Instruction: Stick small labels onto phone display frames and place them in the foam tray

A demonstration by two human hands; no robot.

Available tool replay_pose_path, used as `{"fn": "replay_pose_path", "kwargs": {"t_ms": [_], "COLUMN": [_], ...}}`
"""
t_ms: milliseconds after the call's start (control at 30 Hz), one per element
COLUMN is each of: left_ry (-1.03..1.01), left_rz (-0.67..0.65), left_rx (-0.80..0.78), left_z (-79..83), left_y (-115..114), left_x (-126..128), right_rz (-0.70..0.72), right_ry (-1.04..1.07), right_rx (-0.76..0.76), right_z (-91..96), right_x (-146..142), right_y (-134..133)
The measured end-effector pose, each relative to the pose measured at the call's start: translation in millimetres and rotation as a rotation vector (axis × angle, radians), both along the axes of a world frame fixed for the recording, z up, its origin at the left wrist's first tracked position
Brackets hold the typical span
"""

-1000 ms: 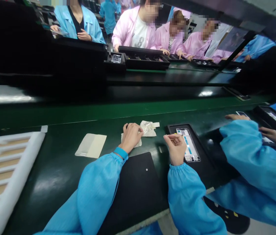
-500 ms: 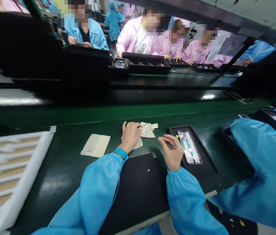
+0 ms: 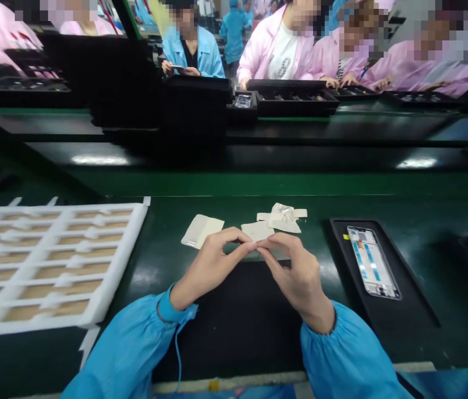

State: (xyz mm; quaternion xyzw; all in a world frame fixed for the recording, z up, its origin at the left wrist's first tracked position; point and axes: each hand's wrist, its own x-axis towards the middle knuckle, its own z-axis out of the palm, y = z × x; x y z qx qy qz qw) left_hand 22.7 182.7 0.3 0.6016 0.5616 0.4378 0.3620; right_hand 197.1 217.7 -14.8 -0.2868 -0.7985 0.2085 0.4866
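Paper first: a flat cream piece (image 3: 257, 229) lies on the dark green desk (image 3: 159, 244), near the middle, plain and matte. Right up against it on the far right is a crumpled wad (image 3: 286, 221), kinda shiny on top, with pale strips poking out left and right. A bit further left there's a creased sheet (image 3: 204, 230), two-toned, part greyish and part cream. Left hand (image 3: 212, 260) and right hand (image 3: 299, 270) are both pinched, thumb to finger, meeting tip to tip just on the near side of that flat piece. Can't tell what they're gripping, too small. Over on the right, a silvery phone frame (image 3: 373, 263) with blue strips sits in a black tray (image 3: 391, 316).
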Motion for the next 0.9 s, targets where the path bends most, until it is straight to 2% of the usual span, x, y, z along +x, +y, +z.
{"fn": "replay_pose_path", "kwargs": {"t_ms": [233, 400, 500, 600, 767, 900], "left_ry": [-0.215, -0.255, -0.229, -0.196, -0.149, -0.078], "left_rz": [0.062, 0.065, 0.083, 0.106, 0.090, 0.101], "left_rx": [-0.146, -0.143, -0.102, -0.044, -0.002, -0.024], "left_z": [-2.6, -3.9, -3.5, -4.7, -9.6, -24.2], "left_y": [-12, -12, -13, -16, -16, -8], "left_x": [-3, 2, 4, 4, 6, 3], "right_rz": [0.142, 0.185, 0.183, 0.184, 0.153, 0.076], "right_ry": [0.360, 0.438, 0.440, 0.426, 0.342, 0.277], "right_rx": [-0.680, -0.891, -0.917, -0.876, -0.621, -0.482], "right_z": [-4.5, -0.2, 1.2, -1.3, -11.7, -25.4], "right_x": [-7, -8, -8, -7, -6, -4], "right_y": [-9, -8, -7, -7, -9, 1]}}
